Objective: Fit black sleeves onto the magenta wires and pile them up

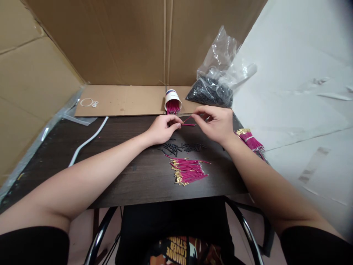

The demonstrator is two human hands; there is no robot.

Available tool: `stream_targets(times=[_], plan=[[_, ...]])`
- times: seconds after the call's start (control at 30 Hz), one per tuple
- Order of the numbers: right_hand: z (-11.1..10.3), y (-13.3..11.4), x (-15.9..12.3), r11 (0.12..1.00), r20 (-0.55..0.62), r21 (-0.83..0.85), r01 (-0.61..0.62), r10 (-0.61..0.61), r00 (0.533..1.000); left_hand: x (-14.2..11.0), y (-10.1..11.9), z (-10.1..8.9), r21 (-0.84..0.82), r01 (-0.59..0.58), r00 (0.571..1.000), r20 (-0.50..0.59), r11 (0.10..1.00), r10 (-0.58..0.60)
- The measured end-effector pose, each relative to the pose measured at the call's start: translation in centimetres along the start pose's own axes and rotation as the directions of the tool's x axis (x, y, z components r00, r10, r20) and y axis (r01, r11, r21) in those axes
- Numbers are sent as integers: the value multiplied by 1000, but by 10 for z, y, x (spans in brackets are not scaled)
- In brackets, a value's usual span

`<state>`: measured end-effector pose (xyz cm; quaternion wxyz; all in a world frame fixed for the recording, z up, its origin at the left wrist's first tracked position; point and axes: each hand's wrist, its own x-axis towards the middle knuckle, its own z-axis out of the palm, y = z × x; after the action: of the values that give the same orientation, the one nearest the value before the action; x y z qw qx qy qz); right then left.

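Both grips are pinched closed: left hand (162, 129) at one end of a magenta wire (188, 119), right hand (216, 124) at the other. It bridges them over the table (132, 184), long axis slanting rightward and away.

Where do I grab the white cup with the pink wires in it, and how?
I'd grip the white cup around its smooth outer wall, coming from above with a finger on each side. It is tipped, with its mouth facing the camera and pink wires poking out, so that end looks trickier. Tilting the mouth lower might spill them.
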<state>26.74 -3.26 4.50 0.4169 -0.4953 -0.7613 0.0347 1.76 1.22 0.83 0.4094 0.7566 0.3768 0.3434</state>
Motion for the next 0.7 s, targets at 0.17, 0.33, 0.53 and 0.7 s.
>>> stream_targets(times=[0.17, 0.33, 0.53, 0.7], plan=[[0, -4, 1, 1000, 26, 1, 1, -1, 1000, 0, -1, 0, 1, -2, 1000, -5, 1000, 2], [2, -7, 0, 999, 42, 43, 29, -30, 999, 0, -2, 0, 3, -4, 1000, -8, 1000, 4], [2, -6, 0, 999, 68, 42, 11, -13, 998, 0, -3, 0, -2, -11, 1000, -9, 1000, 11], [2, -6, 0, 997, 57, 66, 30, -34, 998, 0, -3, 0, -15, -8, 1000, -14, 1000, 8]])
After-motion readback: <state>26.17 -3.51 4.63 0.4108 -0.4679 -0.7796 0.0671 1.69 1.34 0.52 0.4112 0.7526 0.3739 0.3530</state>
